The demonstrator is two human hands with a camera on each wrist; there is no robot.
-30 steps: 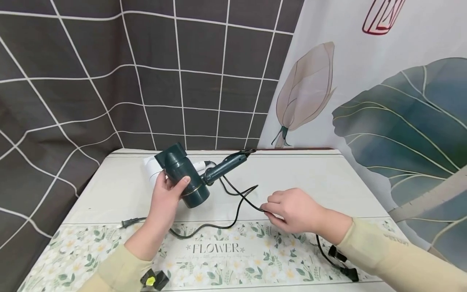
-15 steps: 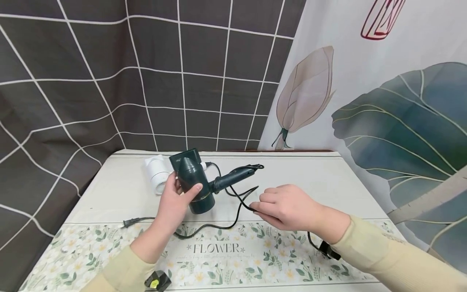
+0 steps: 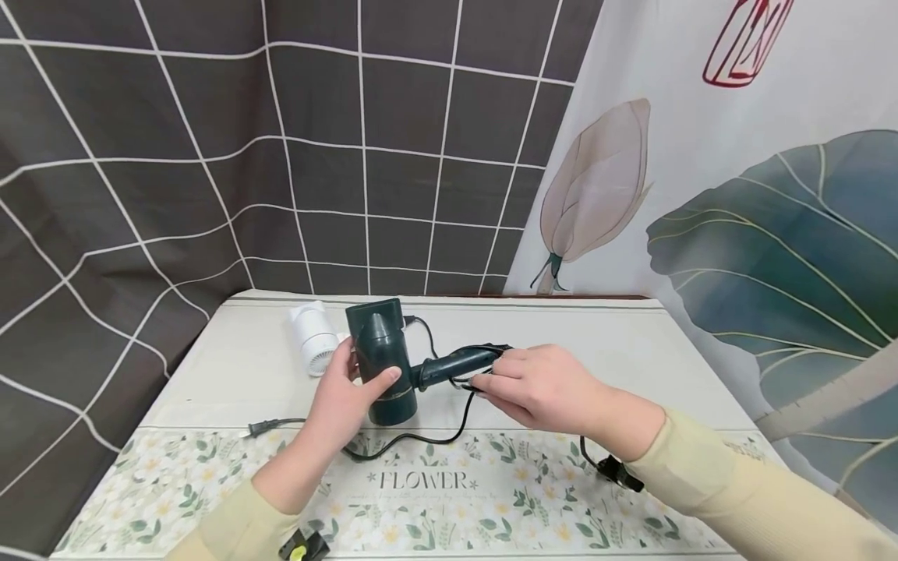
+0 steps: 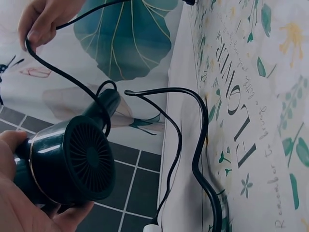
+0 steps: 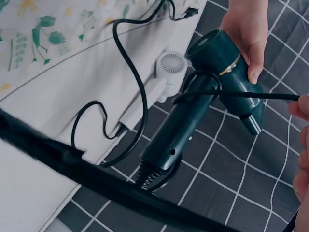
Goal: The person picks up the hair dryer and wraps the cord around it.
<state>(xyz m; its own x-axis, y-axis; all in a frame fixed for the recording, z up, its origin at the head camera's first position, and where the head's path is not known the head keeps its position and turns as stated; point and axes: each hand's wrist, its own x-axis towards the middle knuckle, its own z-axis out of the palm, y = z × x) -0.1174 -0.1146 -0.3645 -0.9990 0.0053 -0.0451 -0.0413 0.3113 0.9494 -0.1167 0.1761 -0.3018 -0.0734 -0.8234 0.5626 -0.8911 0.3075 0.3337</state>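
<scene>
My left hand (image 3: 351,405) grips the body of a dark green hair dryer (image 3: 382,343), fingers on one side and thumb on the other. The dryer is held over the table, its handle (image 3: 459,364) pointing right. Beside the handle's end, my right hand (image 3: 543,389) pinches the dryer's black cord (image 5: 270,95). In the right wrist view that cord crosses the handle near its hinge, with a loop round it, and is drawn straight to the fingers (image 5: 301,108). The rear grille (image 4: 91,152) faces the left wrist camera.
A white hair dryer (image 3: 316,339) lies behind at the left of the table (image 3: 596,335). Its black cord (image 3: 403,438) winds across the front to a two-pin plug (image 3: 263,427). A dark grid curtain (image 3: 400,179) hangs behind.
The green dryer has moved right and lower, uncovering the white one. My right hand has moved left with the cord, up to the handle, where the cord now overlaps it.
</scene>
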